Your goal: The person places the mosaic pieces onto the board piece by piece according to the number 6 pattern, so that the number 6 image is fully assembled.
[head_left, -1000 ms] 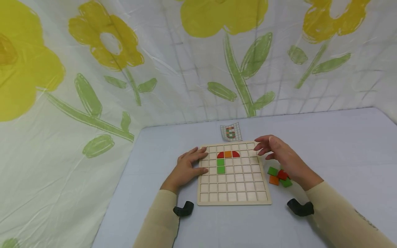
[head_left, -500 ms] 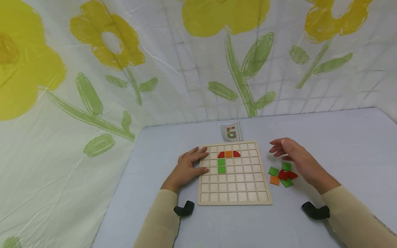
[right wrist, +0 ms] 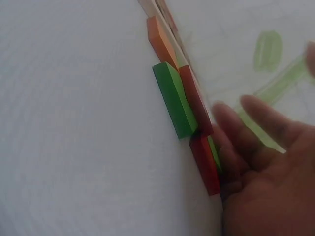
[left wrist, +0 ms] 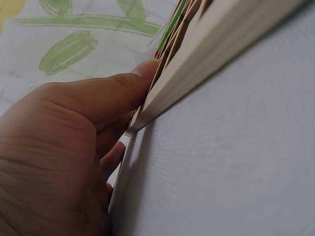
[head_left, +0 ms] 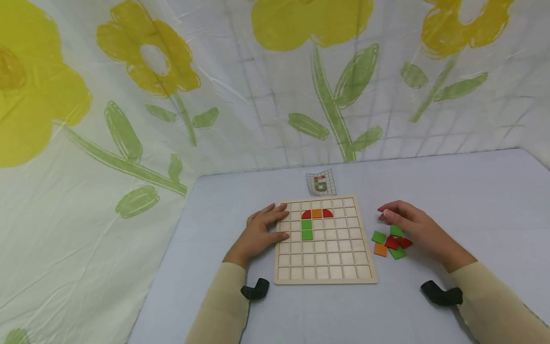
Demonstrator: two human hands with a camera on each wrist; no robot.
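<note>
Head view, and here's the pale wooden board [head_left: 322, 272], square, ridged into neat cells; the left hand [head_left: 259, 234] rests at its nine o'clock edge, fingers spread. Toward eleven, two red quarter-rounds [head_left: 306, 215], an orange square [head_left: 316, 213] and two green squares [head_left: 307, 234] sit flat inside! Over at three, thick, smooth loose tiles [head_left: 397, 253] overlap; just above, the right hand [head_left: 414, 227], fingers gently bent, relaxed. Curling gridded paper [head_left: 310, 182] at twelve!
</note>
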